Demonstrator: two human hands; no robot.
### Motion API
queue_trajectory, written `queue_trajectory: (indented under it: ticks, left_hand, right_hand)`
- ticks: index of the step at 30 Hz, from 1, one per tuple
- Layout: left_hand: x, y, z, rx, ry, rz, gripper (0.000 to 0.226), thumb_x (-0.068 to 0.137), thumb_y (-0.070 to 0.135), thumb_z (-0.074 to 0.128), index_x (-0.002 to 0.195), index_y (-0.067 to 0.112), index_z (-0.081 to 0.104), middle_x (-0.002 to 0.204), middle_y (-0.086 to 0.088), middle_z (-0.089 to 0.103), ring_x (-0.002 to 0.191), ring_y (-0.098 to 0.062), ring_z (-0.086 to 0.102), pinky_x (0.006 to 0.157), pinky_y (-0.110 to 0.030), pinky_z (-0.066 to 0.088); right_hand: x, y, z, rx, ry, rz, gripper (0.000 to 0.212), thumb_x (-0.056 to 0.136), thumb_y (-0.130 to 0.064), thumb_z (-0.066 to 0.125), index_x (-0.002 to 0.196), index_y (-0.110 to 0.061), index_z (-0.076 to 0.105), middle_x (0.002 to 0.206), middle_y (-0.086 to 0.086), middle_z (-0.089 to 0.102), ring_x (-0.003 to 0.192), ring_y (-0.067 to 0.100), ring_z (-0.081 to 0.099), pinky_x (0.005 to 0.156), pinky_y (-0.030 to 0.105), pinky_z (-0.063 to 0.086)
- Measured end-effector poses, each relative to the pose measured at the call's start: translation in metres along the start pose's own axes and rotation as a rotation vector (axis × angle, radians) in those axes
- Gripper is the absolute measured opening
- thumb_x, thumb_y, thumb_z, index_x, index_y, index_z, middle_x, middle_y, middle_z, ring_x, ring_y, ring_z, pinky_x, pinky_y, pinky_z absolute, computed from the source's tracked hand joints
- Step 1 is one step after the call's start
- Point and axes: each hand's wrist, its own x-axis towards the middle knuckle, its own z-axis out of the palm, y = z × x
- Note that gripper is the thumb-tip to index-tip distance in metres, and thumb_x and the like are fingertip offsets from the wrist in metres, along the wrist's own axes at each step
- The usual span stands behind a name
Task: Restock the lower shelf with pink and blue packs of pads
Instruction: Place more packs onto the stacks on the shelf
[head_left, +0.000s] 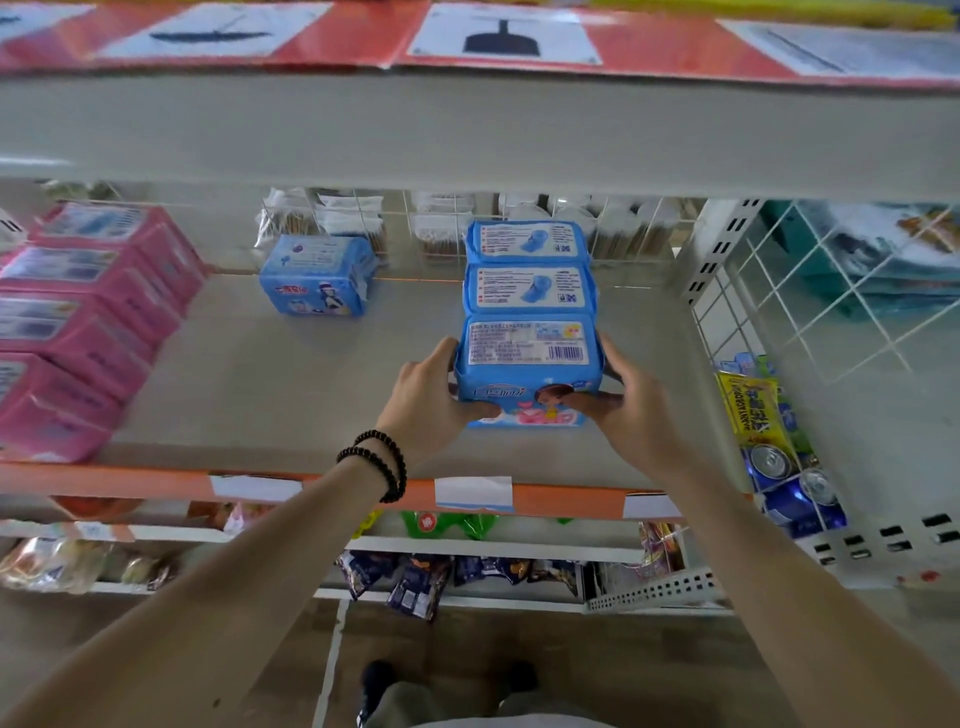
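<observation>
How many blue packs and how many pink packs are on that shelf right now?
Blue packs: 4, three in a row whose front pack both hands hold, left hand and right hand, plus one alone.
Pink packs: 4 in view, at the left edge.
Total: 8

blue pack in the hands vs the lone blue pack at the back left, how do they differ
The held blue pack is gripped by the left hand and right hand; the lone blue pack stands free, untouched. The held one fronts a row of three blue packs; the lone one has no neighbours. The held one's top shows a barcode label; the lone one's doesn't. Both sit on the grey shelf.
</observation>
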Motion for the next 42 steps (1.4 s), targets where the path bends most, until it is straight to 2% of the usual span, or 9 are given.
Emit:
queue_trajectory:
  ticks: [7,11,17,20,24,28,32,36,42]
  left_hand:
    - [0.001,0.006,0.001,0.022,0.008,0.034,0.059,0.073,0.028,0.09,0.118,0.013,0.054,0.118,0.002,0.069,0.087,-0.014,0.066,0.066,-0.017,0.051]
    - [0.012,0.006,-0.004,0.05,0.025,0.044,0.06,0.071,0.028,0.091,0.117,0.01,0.056,0.116,0.0,0.069,0.095,-0.019,0.067,0.074,-0.027,0.056]
    - [0.009,-0.001,-0.002,0.069,0.015,0.065,0.06,0.072,0.026,0.09,0.118,0.009,0.056,0.117,-0.001,0.069,0.091,-0.011,0.063,0.061,-0.005,0.049]
    - [0.015,0.001,-0.003,0.062,0.015,0.071,0.063,0.07,0.027,0.092,0.12,0.009,0.058,0.116,-0.002,0.07,0.093,-0.016,0.065,0.072,-0.019,0.056]
    - [0.016,-0.001,-0.003,0.072,-0.001,0.088,0.064,0.071,0.029,0.091,0.122,0.009,0.056,0.117,0.0,0.07,0.093,-0.017,0.067,0.071,-0.013,0.051]
    - [0.016,-0.003,-0.002,0.109,0.0,0.106,0.065,0.073,0.031,0.089,0.123,0.009,0.055,0.119,-0.003,0.072,0.096,-0.021,0.07,0.081,-0.03,0.059]
    - [0.018,-0.004,-0.003,0.156,-0.02,0.132,0.067,0.075,0.032,0.088,0.126,0.009,0.053,0.119,-0.004,0.072,0.094,-0.021,0.07,0.081,-0.025,0.053]
    - [0.015,-0.005,-0.003,0.18,-0.016,0.136,0.065,0.077,0.034,0.086,0.126,0.009,0.052,0.12,-0.004,0.072,0.094,-0.022,0.071,0.084,-0.032,0.057]
    - [0.006,-0.004,-0.001,0.193,-0.016,0.077,0.065,0.08,0.039,0.083,0.127,0.011,0.048,0.124,-0.003,0.07,0.103,-0.02,0.07,0.085,-0.04,0.059]
  right_hand:
    - [0.004,0.012,-0.009,-0.034,-0.018,-0.015,0.075,0.088,-0.015,0.074,0.153,-0.02,0.036,0.136,0.001,0.061,0.132,0.014,0.052,0.094,0.039,0.057]
    - [0.015,0.016,-0.008,-0.033,-0.014,-0.018,0.074,0.087,-0.018,0.076,0.151,-0.021,0.04,0.135,-0.001,0.061,0.131,0.013,0.053,0.096,0.046,0.056]
    - [0.013,0.024,-0.004,-0.048,0.001,-0.044,0.071,0.086,-0.017,0.076,0.149,-0.014,0.043,0.136,0.003,0.06,0.131,0.014,0.053,0.098,0.043,0.055]
    - [0.018,0.024,-0.006,-0.041,-0.011,-0.039,0.072,0.084,-0.016,0.077,0.148,-0.012,0.044,0.136,0.005,0.06,0.131,0.014,0.053,0.099,0.039,0.055]
    - [0.019,0.024,-0.007,-0.01,-0.02,-0.035,0.071,0.083,-0.015,0.077,0.146,-0.011,0.046,0.135,0.004,0.061,0.13,0.01,0.053,0.092,0.021,0.054]
    - [0.019,0.025,-0.006,-0.007,-0.019,-0.036,0.071,0.082,-0.016,0.076,0.146,-0.008,0.046,0.136,0.001,0.057,0.129,0.005,0.052,0.088,0.016,0.054]
    - [0.019,0.026,-0.009,-0.033,-0.022,-0.026,0.076,0.077,-0.03,0.074,0.146,-0.011,0.048,0.13,-0.012,0.051,0.127,0.003,0.051,0.091,0.027,0.057]
    - [0.018,0.029,-0.01,-0.08,-0.024,-0.037,0.073,0.081,-0.029,0.076,0.147,-0.018,0.048,0.138,-0.006,0.049,0.131,0.013,0.048,0.087,0.047,0.059]
    - [0.014,0.026,-0.009,-0.256,0.029,-0.027,0.069,0.087,-0.028,0.075,0.148,-0.026,0.044,0.158,-0.006,0.025,0.139,0.004,0.032,0.103,0.034,0.046]
